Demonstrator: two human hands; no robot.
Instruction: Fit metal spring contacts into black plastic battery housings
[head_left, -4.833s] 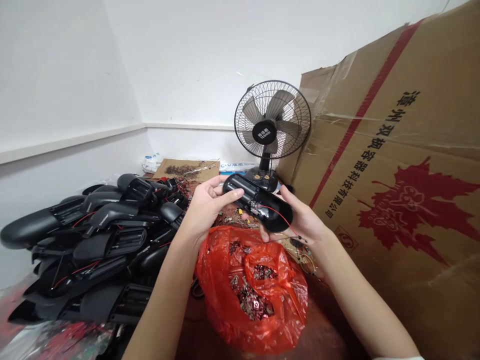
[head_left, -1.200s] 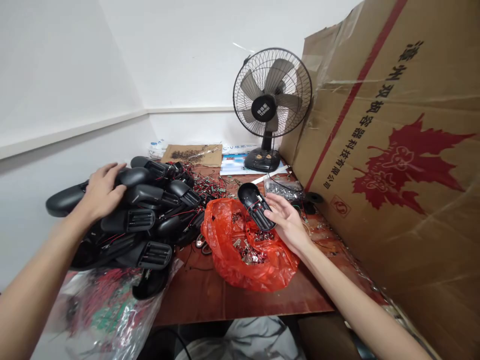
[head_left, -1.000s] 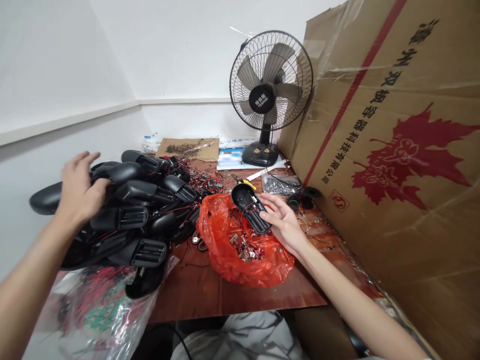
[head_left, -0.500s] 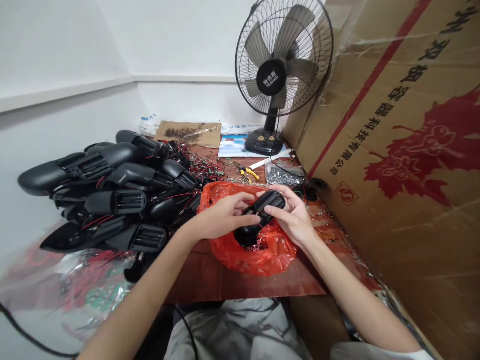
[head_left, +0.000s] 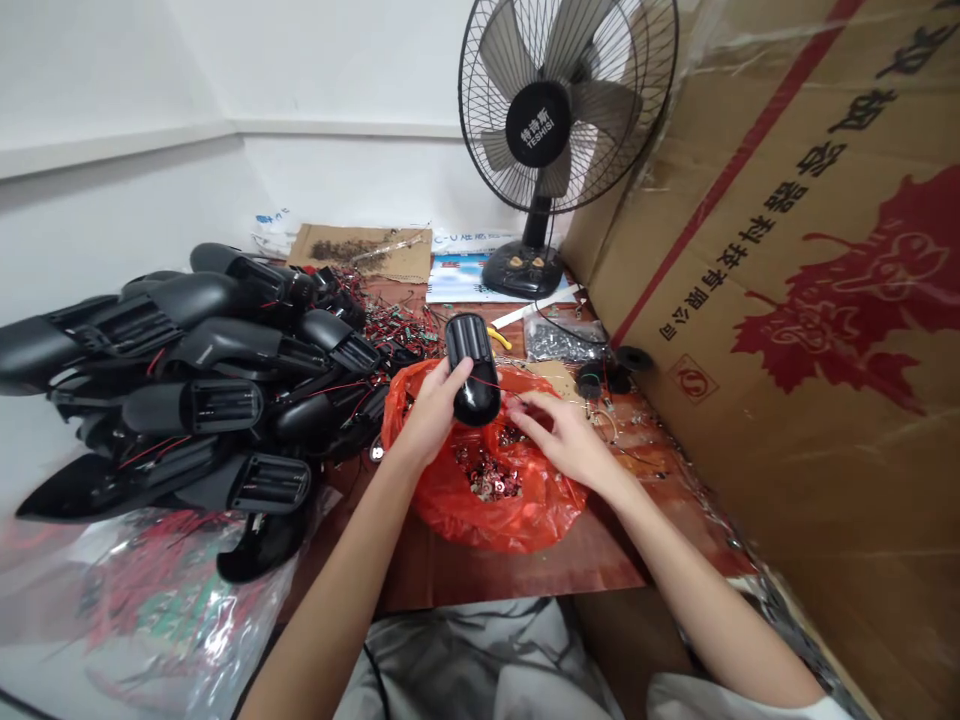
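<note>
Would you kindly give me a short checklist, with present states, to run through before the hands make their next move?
1. Hold on the black housing: ok, the left hand grips it.
2. Grip on the red wire: cannot tell; it runs toward the right hand, contact too small to make out.
3. Mouth of the red bag: ok, open, with small metal parts showing inside.
4. Full view of the yellow-handled tool: not ok, only its handle shows.
5. Clearance from the pile of black housings: ok, apart from both hands.
</note>
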